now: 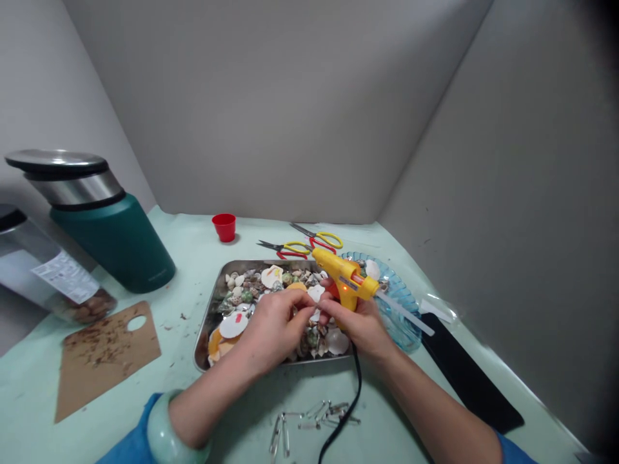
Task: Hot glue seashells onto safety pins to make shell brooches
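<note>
**My fingers (300,317) meet over the tray (207,330) of shells (232,327), and the glue gun (344,280) is in my right hand (362,325)**

The thumb and forefinger of my left hand (276,325) are closed in a pinch, and their tips come close to the tips of my right hand. If some small thing is between them, I cannot tell. My right hand is wrapped around the handle of the glue gun, with the thumb stretched forward to the left fingertips. So the gun stands just above my right fingers, over the right part of the tray; its nozzle points away and to the left. A small orange light glows on its side, and a white glue stick (405,312) comes out at the back.

The metal tray lies below both hands, full of small snail shells, with larger white and orange scallop shells among them. Beside it, on the right, a blue plate (405,287) carries more shells, partly hidden by the gun. At the far left, a clear jar (65,276) has brown pieces at the bottom. The green bottle (111,235) near it has its lid on. Behind the tray stands a red cup (224,228); its inside I cannot see.
</note>
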Demonstrator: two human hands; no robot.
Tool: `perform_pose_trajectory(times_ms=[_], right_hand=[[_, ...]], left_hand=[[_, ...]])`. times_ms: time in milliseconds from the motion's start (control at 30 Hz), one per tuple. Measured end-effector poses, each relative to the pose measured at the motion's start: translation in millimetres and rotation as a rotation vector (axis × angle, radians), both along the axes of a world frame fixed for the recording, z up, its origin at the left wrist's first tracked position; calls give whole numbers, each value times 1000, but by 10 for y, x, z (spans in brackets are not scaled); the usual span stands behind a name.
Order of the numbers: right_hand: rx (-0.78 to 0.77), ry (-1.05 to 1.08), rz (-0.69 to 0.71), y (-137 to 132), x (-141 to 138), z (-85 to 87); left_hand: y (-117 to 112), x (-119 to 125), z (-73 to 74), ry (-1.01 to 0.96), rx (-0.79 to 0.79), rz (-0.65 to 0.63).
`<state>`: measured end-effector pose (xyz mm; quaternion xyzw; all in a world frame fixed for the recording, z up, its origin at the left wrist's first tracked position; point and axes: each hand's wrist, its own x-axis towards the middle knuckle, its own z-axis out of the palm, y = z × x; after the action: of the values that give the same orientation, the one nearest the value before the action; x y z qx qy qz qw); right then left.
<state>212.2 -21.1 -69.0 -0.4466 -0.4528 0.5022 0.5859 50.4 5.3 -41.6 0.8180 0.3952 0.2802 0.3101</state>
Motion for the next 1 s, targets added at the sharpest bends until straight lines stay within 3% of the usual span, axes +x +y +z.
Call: perform_pose_trajectory(times_ms=[267, 533, 833, 1000], right_hand=[[-14, -53, 16, -6, 11, -10], [-29, -58, 47, -9, 16, -55], [-54, -123, 35, -29, -19, 28], [-37, -119, 37, -24, 4, 8]], left_hand=[[-60, 3, -57, 141, 311, 19], [-111, 34, -94, 309, 468, 61], [-113, 60, -141, 359, 485, 98], [-79, 44, -63, 324, 331, 125]])
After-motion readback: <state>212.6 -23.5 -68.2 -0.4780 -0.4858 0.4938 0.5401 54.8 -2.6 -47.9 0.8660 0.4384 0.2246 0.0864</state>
